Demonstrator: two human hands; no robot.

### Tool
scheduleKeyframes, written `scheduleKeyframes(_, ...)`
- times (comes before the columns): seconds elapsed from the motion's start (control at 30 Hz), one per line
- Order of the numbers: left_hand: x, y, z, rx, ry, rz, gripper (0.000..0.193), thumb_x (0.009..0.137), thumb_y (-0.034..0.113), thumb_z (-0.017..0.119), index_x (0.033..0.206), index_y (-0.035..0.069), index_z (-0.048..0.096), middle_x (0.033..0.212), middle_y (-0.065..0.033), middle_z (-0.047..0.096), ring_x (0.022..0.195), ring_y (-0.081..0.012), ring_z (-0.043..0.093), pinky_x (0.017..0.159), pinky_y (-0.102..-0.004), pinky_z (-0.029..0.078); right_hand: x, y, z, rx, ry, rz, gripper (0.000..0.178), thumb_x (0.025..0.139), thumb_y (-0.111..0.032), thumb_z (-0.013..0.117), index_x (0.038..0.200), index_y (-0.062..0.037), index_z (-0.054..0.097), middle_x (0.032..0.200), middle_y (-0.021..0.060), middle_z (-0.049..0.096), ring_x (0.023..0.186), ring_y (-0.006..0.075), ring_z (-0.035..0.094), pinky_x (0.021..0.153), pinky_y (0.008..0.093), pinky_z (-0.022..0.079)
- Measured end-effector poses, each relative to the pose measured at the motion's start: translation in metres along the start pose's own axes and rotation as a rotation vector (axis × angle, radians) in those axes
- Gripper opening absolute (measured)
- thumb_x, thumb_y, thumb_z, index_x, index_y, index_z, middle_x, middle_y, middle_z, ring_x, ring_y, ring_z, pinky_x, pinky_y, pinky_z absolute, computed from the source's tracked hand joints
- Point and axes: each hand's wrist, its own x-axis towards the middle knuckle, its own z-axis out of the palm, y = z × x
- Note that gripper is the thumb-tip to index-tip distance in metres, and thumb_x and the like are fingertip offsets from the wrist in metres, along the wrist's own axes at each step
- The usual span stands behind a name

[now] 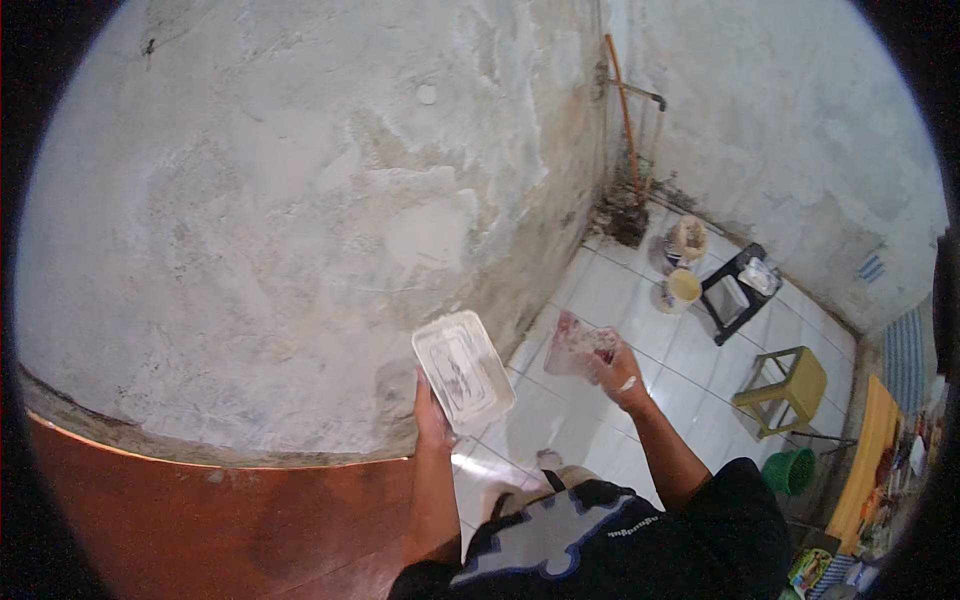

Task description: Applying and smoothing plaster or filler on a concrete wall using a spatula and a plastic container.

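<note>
My left hand (432, 415) is closed around the side of a white rectangular plastic tub (496, 405). Whitish paste (458, 365) is smeared over the inside of the tub, which is tilted so that its inside shows. To the right of it, my right hand (617, 373) grips a flat, pinkish, see-through spreader (570, 350) with white residue on it. White paste also marks the back of that hand near the wrist. Both hands are in front of a rough, patched plaster wall (270, 220), the spreader apart from it.
Buckets (683, 287) stand on the white tiled floor (600, 285) beside a black stool (735, 300) bearing a white bag. Nearer are a yellow stool (795, 390) and a green basket (790, 470). A broom (626, 130) leans in the corner. Reddish-brown flooring (230, 530) lies at lower left.
</note>
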Motion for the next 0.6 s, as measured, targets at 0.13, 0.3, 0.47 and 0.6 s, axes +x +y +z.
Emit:
scheduleKeyframes(0.13, 0.022, -0.032, 0.062, 0.032, -0.126, -0.095, 0.064, 0.1, 0.054, 0.035, 0.143, 0.007, 0.04, 0.136, -0.0141, 0.053, 0.121, -0.0315, 0.055, 0.103, -0.0487, 0.045, -0.021, -0.06, -0.062, 0.205, 0.341, 0.055, 0.025, 0.086, -0.009, 0.069, 0.106, -0.0038, 0.056, 0.085, 0.0024, 0.063, 0.063, 0.0082, 0.054, 0.054, 0.0238, 0.043)
scheduleKeyframes(0.3, 0.071, -0.082, 0.102, 0.158, -0.254, -0.257, 0.06, 0.1, 0.05, 0.041, 0.14, 0.005, 0.043, 0.133, -0.0142, 0.056, 0.117, -0.0299, 0.059, 0.101, -0.0464, 0.047, -0.036, -0.076, -0.107, 0.346, 0.507, -0.07, 0.032, 0.086, -0.012, 0.069, 0.111, 0.0016, 0.053, 0.092, 0.0068, 0.066, 0.076, 0.0127, 0.064, 0.06, 0.0262, 0.05)
scheduleKeyframes(0.47, 0.117, -0.128, 0.138, 0.119, -0.383, -0.41, 0.058, 0.099, 0.046, 0.044, 0.14, 0.005, 0.043, 0.132, -0.014, 0.057, 0.117, -0.0297, 0.058, 0.101, -0.0459, 0.047, -0.044, -0.075, -0.126, 0.327, 0.544, -0.09, 0.037, 0.086, -0.013, 0.07, 0.116, 0.003, 0.055, 0.099, 0.0076, 0.066, 0.083, 0.0126, 0.063, 0.069, 0.0258, 0.051)
scheduleKeyframes(0.6, 0.134, -0.153, 0.174, 0.155, -0.373, -0.425, 0.064, 0.099, 0.05, 0.039, 0.146, 0.006, 0.034, 0.141, -0.0164, 0.047, 0.124, -0.0335, 0.052, 0.103, -0.0506, 0.045, -0.039, -0.09, -0.127, 0.231, 0.597, -0.087, 0.032, 0.087, -0.011, 0.069, 0.112, 0.0043, 0.058, 0.1, 0.009, 0.065, 0.087, 0.0147, 0.062, 0.076, 0.0289, 0.052)
